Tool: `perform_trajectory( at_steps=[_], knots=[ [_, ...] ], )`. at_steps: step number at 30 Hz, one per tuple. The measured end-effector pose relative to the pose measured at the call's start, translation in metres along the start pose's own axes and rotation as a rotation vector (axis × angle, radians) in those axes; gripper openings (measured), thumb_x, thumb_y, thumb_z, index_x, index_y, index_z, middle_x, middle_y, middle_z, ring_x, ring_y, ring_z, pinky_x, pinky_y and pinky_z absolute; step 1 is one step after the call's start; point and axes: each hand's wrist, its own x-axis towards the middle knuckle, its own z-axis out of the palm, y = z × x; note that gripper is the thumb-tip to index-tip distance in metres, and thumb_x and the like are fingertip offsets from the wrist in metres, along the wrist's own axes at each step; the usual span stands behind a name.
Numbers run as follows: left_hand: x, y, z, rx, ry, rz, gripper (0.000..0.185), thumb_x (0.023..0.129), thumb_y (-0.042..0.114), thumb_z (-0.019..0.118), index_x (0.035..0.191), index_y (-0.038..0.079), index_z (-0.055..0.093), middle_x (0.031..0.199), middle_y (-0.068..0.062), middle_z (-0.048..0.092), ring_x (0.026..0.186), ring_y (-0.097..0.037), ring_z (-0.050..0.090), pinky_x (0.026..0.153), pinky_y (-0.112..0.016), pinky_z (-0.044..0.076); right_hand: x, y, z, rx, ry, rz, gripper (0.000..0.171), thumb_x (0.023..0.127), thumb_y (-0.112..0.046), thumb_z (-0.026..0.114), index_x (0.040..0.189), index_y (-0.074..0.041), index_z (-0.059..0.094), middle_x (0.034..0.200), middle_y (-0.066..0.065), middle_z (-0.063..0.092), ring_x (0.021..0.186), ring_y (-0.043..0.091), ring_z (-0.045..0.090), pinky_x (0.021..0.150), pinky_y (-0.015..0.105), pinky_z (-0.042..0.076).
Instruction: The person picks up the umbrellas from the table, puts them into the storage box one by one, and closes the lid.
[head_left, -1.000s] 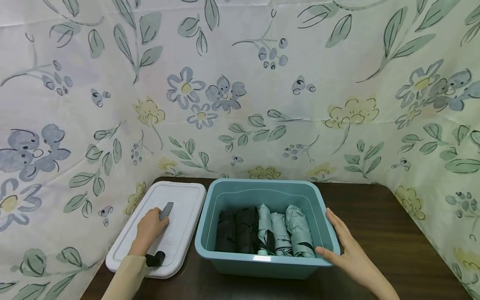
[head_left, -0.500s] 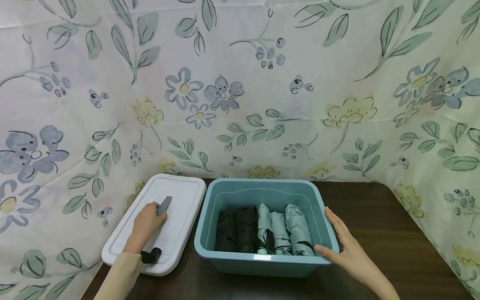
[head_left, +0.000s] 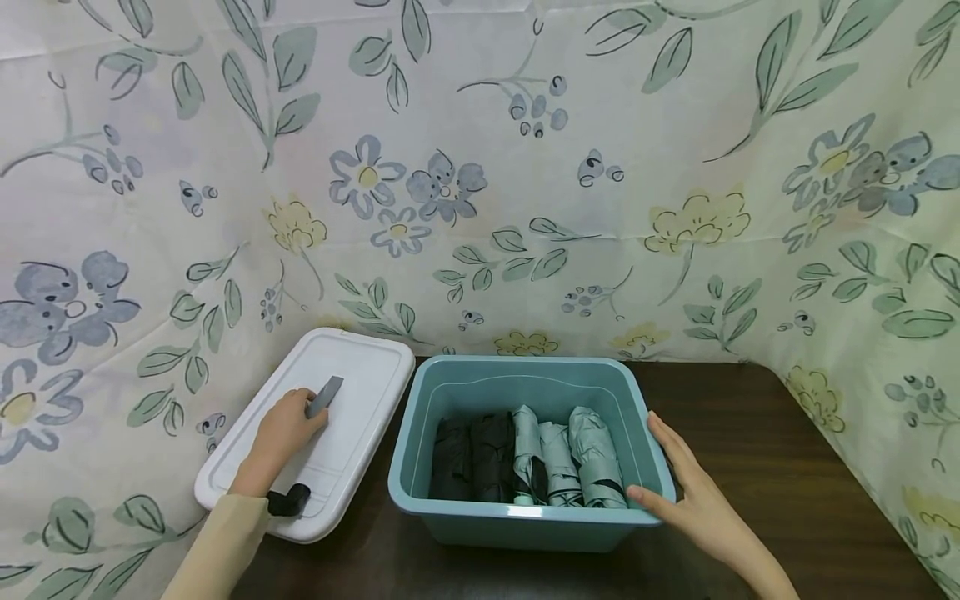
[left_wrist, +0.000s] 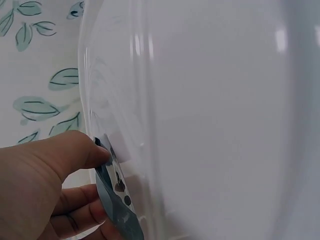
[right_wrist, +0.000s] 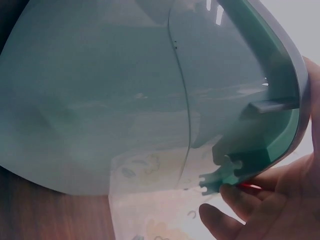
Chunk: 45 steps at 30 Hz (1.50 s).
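Observation:
My left hand [head_left: 288, 429] pinches a grey handle [head_left: 324, 397] on the white plastic lid [head_left: 360, 358], which is at the left, overlapping the cloth behind. In the left wrist view my thumb and fingers close on the handle [left_wrist: 117, 207], by a ridge in the lid's surface. My right hand [head_left: 701, 504] rests at the front right corner of the blue-green tub [head_left: 525, 533], thumb at the rim and straight fingers along the outer side. Inside the tub stand two black rolled umbrellas [head_left: 492, 458] and three pale blue-green ones [head_left: 596, 458], side by side.
Dark wooden tabletop [head_left: 750, 442] lies beneath the tub and extends to the right. Floral cloth [head_left: 525, 275] hangs behind and on both sides. A black wrist camera [head_left: 288, 502] sits at my left wrist, over the lid.
The lid and my left hand have shifted left and up in the head view, so more of the lid overlaps the cloth. My right hand and the tub stay nearly still.

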Motion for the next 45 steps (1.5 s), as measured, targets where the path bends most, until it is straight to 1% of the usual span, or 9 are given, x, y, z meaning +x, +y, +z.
perform_trajectory(
  at_steps=[5,9,13,16,19,26,31,39,45],
  knots=[
    [0.001,0.004,-0.012,-0.022,0.001,0.009,0.039,0.085,0.019,0.060,0.108,-0.012,0.056,0.088,-0.022,0.060,0.067,-0.024,0.056,0.058,-0.038,0.046,0.000,-0.001,0.000,-0.003,0.004,-0.014,0.093,0.081,-0.021,0.071,0.150,-0.028,0.008,0.152,0.014,0.014,0.127,0.040,0.028,0.083,0.064,0.037],
    [0.001,0.006,-0.020,-0.027,0.028,0.025,0.038,0.085,0.019,0.060,0.108,-0.012,0.056,0.086,-0.020,0.060,0.068,-0.024,0.055,0.059,-0.039,0.046,0.000,0.000,0.000,-0.005,0.006,-0.016,0.093,0.081,-0.021,0.071,0.150,-0.025,0.009,0.152,0.013,0.014,0.126,0.039,0.029,0.083,0.063,0.038],
    [0.002,0.009,-0.029,-0.032,0.061,0.061,0.037,0.085,0.018,0.060,0.108,-0.011,0.057,0.085,-0.020,0.059,0.069,-0.024,0.055,0.060,-0.039,0.045,-0.001,0.000,0.000,-0.008,0.007,-0.009,0.093,0.082,-0.021,0.070,0.150,-0.028,0.008,0.152,0.014,0.013,0.126,0.040,0.029,0.082,0.064,0.038],
    [0.003,0.012,-0.035,-0.033,0.067,0.087,0.037,0.085,0.017,0.061,0.109,-0.011,0.056,0.085,-0.020,0.059,0.068,-0.024,0.055,0.058,-0.039,0.045,-0.001,0.002,0.000,-0.009,0.007,-0.002,0.092,0.083,-0.022,0.069,0.149,-0.032,0.006,0.152,0.015,0.013,0.126,0.040,0.029,0.082,0.064,0.038],
    [0.003,0.015,-0.041,-0.028,0.070,0.107,0.038,0.085,0.017,0.062,0.111,-0.011,0.056,0.085,-0.019,0.060,0.070,-0.024,0.056,0.059,-0.038,0.045,-0.001,0.004,0.001,-0.008,0.007,0.002,0.091,0.083,-0.022,0.069,0.149,-0.032,0.006,0.152,0.015,0.013,0.126,0.040,0.028,0.083,0.064,0.037],
    [0.001,0.023,-0.055,-0.040,0.052,0.153,0.038,0.086,0.016,0.063,0.113,-0.009,0.056,0.090,-0.018,0.059,0.073,-0.024,0.053,0.062,-0.037,0.043,0.001,0.005,0.002,-0.010,0.013,-0.008,0.089,0.084,-0.022,0.068,0.150,-0.026,0.008,0.152,0.014,0.013,0.126,0.040,0.029,0.083,0.065,0.037],
    [0.002,0.026,-0.060,-0.034,0.060,0.190,0.037,0.086,0.018,0.063,0.113,-0.006,0.056,0.089,-0.015,0.057,0.073,-0.021,0.049,0.062,-0.035,0.041,0.001,0.003,0.003,-0.017,0.020,-0.023,0.088,0.084,-0.021,0.067,0.150,-0.022,0.010,0.153,0.013,0.013,0.125,0.038,0.029,0.083,0.063,0.037],
    [0.006,0.037,-0.068,-0.015,0.036,0.250,0.036,0.086,0.020,0.065,0.114,-0.002,0.057,0.093,-0.012,0.059,0.078,-0.022,0.052,0.065,-0.036,0.044,0.000,0.001,0.003,-0.011,0.026,-0.023,0.084,0.088,-0.019,0.063,0.149,-0.030,0.007,0.154,0.011,0.012,0.127,0.038,0.028,0.084,0.064,0.038],
    [0.007,0.046,-0.074,-0.014,0.010,0.308,0.034,0.087,0.022,0.064,0.113,0.001,0.059,0.091,-0.008,0.058,0.078,-0.019,0.053,0.065,-0.035,0.044,0.000,0.003,0.005,0.000,0.035,-0.033,0.081,0.090,-0.018,0.060,0.149,-0.031,0.007,0.154,0.007,0.011,0.132,0.025,0.022,0.086,0.064,0.036]
  ],
)
